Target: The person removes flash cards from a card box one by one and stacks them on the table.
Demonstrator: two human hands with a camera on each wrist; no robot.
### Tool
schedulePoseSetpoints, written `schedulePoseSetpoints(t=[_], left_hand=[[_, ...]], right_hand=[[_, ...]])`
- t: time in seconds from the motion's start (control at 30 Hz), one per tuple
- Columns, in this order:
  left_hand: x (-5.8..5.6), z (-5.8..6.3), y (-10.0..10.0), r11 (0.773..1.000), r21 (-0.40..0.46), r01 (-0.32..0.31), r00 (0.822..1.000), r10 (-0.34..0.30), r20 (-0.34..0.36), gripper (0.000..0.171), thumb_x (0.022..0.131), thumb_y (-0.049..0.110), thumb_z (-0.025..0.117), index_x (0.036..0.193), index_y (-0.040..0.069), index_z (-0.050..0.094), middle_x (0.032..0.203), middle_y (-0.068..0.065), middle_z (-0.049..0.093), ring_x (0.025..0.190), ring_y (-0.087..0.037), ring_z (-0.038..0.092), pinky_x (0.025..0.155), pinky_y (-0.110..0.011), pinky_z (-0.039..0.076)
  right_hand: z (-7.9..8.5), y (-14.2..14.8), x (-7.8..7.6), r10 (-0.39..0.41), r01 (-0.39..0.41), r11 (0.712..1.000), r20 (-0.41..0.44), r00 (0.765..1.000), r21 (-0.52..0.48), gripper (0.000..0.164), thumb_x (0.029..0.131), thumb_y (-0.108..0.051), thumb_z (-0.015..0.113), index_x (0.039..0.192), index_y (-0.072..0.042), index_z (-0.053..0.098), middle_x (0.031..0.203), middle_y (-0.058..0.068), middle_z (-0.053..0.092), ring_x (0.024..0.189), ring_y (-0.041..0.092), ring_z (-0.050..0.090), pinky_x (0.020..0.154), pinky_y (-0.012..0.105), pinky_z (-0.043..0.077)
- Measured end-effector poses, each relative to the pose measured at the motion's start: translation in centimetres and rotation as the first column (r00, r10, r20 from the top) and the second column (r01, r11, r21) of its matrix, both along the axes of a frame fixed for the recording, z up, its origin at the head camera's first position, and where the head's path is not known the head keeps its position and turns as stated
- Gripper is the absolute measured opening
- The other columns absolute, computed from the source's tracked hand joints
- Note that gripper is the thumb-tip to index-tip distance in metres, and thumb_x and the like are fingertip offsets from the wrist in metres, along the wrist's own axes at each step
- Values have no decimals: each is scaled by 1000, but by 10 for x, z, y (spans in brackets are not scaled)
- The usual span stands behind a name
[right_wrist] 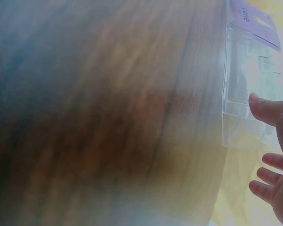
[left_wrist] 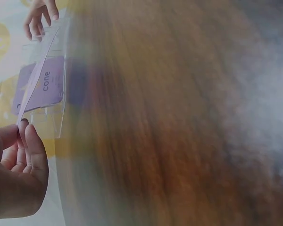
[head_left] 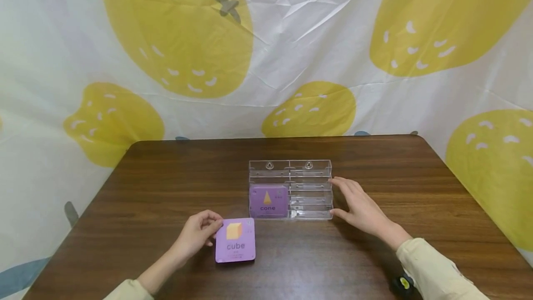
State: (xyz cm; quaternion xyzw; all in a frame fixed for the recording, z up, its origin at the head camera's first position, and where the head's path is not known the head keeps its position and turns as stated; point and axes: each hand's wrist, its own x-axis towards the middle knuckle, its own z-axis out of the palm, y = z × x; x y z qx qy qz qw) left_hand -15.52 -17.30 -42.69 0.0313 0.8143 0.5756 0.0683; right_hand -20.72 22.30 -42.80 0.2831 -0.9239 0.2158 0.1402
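My left hand [head_left: 197,234] pinches the left edge of a purple card [head_left: 235,240] printed with a yellow cube and the word "cube". The card is held in front of a clear plastic rack [head_left: 311,200] with two columns of stepped pockets. In the rack's lower left pocket stands another purple card [head_left: 268,201], marked "cone". My right hand [head_left: 361,207] touches the rack's right side, its thumb low and its fingers higher up. In the left wrist view, the cube card [left_wrist: 36,80] appears nearly edge-on, partly in front of the cone card [left_wrist: 49,84].
The rack stands on a dark wooden table [head_left: 166,175]. A small black object [head_left: 402,284] with a yellow-green mark lies by the right sleeve. Behind the table hangs a white cloth [head_left: 300,59] with yellow lemon prints.
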Motion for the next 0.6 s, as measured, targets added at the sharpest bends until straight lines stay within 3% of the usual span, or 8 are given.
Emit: schedulePoseSetpoints(t=[0.6], left_hand=[[7, -14, -7, 995, -16, 103, 994, -102, 46, 20, 89, 11, 56, 97, -7, 56, 74, -4, 60, 63, -13, 54, 48, -24, 47]], right_hand=[[-3, 0, -1, 5, -5, 1000, -19, 1000, 2, 74, 70, -18, 78, 130, -2, 39, 128, 21, 43, 118, 34, 38, 96, 48, 33]])
